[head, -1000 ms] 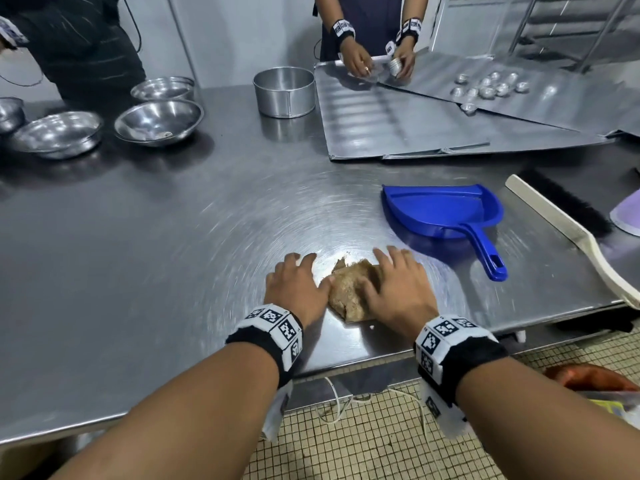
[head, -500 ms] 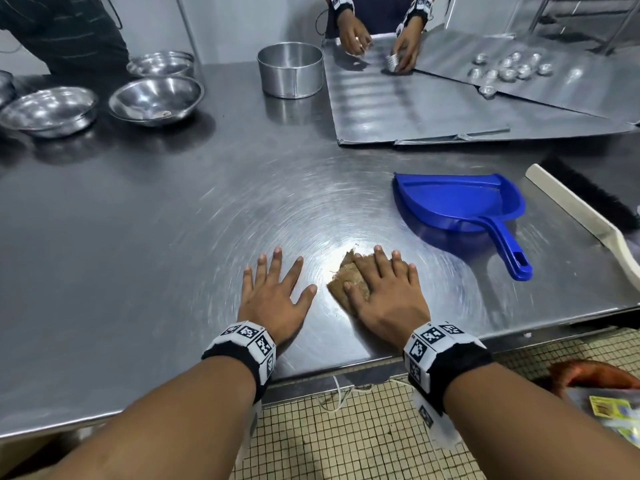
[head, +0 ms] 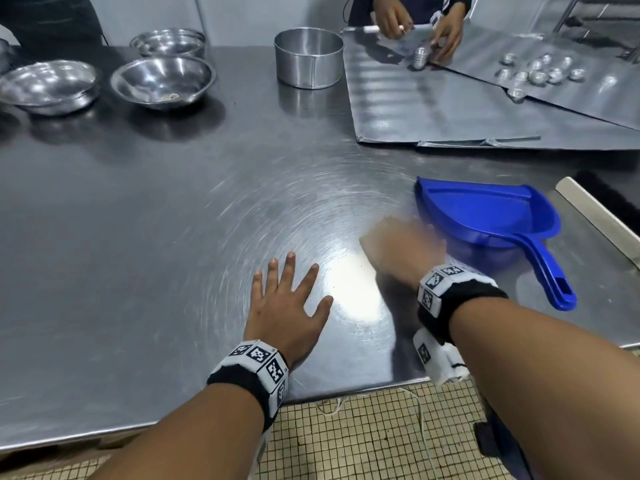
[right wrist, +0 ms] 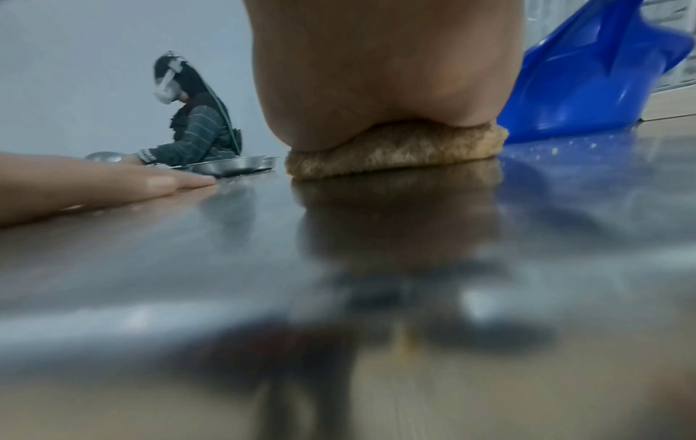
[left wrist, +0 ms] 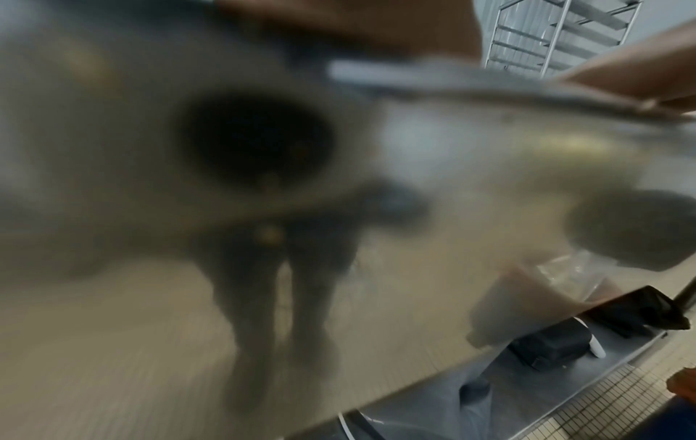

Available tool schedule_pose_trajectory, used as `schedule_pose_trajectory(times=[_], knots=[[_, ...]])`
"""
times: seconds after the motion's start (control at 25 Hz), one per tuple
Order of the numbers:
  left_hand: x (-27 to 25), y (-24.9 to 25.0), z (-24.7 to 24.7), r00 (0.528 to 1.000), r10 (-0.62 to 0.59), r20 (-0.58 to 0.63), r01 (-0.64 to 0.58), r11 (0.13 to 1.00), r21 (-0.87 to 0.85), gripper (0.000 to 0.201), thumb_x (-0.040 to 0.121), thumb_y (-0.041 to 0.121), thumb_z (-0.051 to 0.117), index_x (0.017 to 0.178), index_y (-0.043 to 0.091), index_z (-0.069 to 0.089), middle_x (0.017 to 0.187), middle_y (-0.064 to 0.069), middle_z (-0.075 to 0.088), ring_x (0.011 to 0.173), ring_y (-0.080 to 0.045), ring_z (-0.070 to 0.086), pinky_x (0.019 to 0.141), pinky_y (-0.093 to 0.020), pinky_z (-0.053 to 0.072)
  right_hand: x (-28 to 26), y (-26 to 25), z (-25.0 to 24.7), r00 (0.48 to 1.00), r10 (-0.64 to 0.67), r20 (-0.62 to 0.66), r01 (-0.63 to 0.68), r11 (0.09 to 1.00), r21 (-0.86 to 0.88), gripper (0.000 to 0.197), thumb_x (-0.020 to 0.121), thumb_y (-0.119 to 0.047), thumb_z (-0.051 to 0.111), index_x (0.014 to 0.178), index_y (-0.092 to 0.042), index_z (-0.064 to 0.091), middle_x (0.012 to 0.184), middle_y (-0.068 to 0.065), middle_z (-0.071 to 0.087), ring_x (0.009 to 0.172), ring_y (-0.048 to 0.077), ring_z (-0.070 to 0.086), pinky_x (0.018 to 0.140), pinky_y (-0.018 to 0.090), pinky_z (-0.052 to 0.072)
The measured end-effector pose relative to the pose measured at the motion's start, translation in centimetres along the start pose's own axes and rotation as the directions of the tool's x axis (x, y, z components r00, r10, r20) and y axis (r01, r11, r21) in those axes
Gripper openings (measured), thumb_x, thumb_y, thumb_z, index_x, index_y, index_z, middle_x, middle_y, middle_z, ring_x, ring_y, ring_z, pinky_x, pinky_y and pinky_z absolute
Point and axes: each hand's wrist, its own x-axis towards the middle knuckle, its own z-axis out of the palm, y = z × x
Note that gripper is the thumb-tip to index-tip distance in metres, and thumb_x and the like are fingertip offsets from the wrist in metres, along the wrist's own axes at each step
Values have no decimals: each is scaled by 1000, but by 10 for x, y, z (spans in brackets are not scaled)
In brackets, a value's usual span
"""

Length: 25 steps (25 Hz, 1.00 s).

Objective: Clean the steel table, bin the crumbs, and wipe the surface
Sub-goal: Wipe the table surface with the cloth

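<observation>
My left hand [head: 287,301] lies flat on the steel table [head: 138,220] with its fingers spread, holding nothing. To its right my right hand [head: 403,251], blurred by motion, presses a brown cloth [head: 372,237] flat against the surface beside the blue dustpan [head: 485,216]. In the right wrist view my palm bears down on the cloth [right wrist: 395,148], the dustpan [right wrist: 587,74] stands just right of it, and a few pale crumbs [right wrist: 553,151] lie at the pan's lip. My left hand's fingers [right wrist: 113,184] rest on the steel at the left. The left wrist view is a blur.
A long-handled brush [head: 595,216] lies right of the dustpan. Steel bowls [head: 162,81] and a round tin [head: 309,57] stand at the back. Another person's hands [head: 446,36] work over metal sheets [head: 450,109] with several small foil cups [head: 540,72]. The table's front edge meets tiled floor [head: 363,438].
My right hand has slid the cloth to the right, up to the dustpan. My left hand came off the cloth and spread flat on the steel.
</observation>
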Motion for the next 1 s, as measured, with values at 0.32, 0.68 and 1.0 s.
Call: schedule_pose_trajectory(times=[0.32, 0.68, 1.0], knots=[[-1, 3, -3, 1000, -23, 9, 23, 1000, -10, 73, 94, 64, 19, 156, 32, -4, 162, 6, -16, 149, -19, -19, 120, -43, -14, -21, -57, 19, 924, -362, 119, 376, 917, -131, 79, 85, -76, 18, 152, -36, 6, 162, 3, -2, 148, 33, -2, 117, 54, -3], [-3, 1, -5, 1000, -20, 23, 21, 998, -53, 67, 98, 37, 23, 156, 18, -3, 163, 4, -11, 150, -19, -12, 121, -41, -11, -92, -6, 30, 881, -471, 45, 470, 863, -183, 65, 92, -64, 25, 151, -37, 16, 162, 0, 7, 148, 27, 5, 119, 48, 3], [-3, 1, -3, 1000, -27, 12, 28, 999, -35, 66, 98, 37, 24, 156, 19, -2, 163, 3, -11, 150, -19, -11, 121, -40, -12, -88, 33, 18, 986, -164, -5, 163, 982, -90, 63, 94, -61, 22, 151, -39, 9, 162, -2, -1, 148, 29, -2, 118, 54, -1]])
